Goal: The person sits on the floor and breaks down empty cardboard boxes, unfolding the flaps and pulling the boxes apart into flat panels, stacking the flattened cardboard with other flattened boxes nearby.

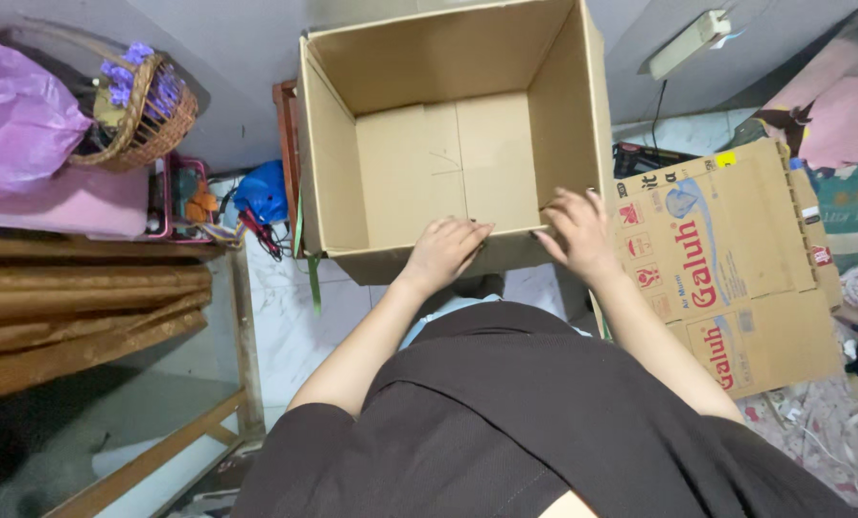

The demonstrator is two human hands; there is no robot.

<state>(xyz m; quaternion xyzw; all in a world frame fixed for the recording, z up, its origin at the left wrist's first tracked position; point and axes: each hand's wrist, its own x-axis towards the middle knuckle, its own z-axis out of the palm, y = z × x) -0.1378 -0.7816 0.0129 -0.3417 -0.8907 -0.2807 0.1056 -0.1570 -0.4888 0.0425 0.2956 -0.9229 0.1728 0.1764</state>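
The open cardboard box is plain brown. Left of it sit a blue object and a tan wicker basket holding purple flowers; a pink bag lies further left.

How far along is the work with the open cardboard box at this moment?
Done: the cardboard box stands open, its bottom flaps closed flat. In hand: left hand and right hand rest on its near rim. Left: nothing lies inside yet; a flattened printed carton lies to the right.
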